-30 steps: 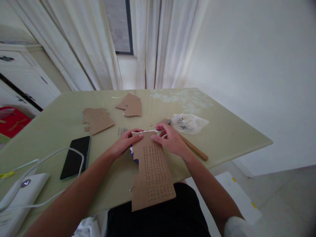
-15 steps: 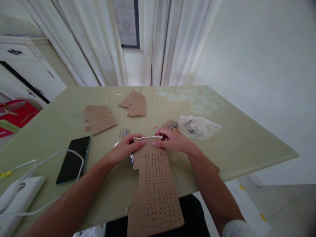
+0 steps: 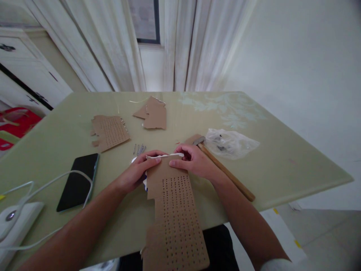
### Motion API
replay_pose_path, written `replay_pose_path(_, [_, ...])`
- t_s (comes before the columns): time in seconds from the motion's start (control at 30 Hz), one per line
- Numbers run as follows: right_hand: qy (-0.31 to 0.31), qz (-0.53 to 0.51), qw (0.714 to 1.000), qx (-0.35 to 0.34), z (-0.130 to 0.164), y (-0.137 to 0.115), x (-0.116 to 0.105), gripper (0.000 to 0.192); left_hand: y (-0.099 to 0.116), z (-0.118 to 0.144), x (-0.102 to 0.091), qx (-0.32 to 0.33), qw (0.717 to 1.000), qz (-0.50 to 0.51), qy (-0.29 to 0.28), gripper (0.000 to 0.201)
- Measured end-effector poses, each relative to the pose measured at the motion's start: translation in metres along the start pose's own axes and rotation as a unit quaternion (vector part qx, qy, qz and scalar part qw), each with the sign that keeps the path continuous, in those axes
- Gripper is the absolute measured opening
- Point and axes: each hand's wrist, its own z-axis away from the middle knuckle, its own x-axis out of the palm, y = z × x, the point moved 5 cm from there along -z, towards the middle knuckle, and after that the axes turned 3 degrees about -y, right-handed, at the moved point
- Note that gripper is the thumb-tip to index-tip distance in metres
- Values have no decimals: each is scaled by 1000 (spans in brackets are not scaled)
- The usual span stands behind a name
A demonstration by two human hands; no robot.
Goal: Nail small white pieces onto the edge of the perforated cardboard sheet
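Your left hand [image 3: 134, 174] and right hand [image 3: 194, 162] pinch the far end of the card [image 3: 172, 210], fingers clamped on it; it lies on the bench [image 3: 267, 165], overhanging toward you. Keep both grips even, pressing flat.

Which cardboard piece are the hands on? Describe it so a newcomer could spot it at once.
On the pale green table, look at the near edge in front of the person. The long cardboard strip lies there, overhanging that edge, with the left hand and right hand on its far end. It is the longest piece, unlike the smaller punched piece and the plain scrap.
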Motion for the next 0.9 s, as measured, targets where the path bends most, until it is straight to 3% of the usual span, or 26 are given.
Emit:
replay_pose_path(0.27, [27,7,999,-19,-1,2,-2,41,6,3,4,47,998,-33,-1,51])
replay_pose_path(0.53, [5,25,1000,9,-4,7,-1,46,10,0,-2,118,987,-114,-7,50])
replay_pose_path(0.7, [-45,-4,999,16,-3,7,4,48,10,-3,-3,107,979,-170,-20,49])
replay_pose_path(0.9, [-52,-38,998,24,-2,8,8,48,19,-2,-4,134,960,-244,-14,44])
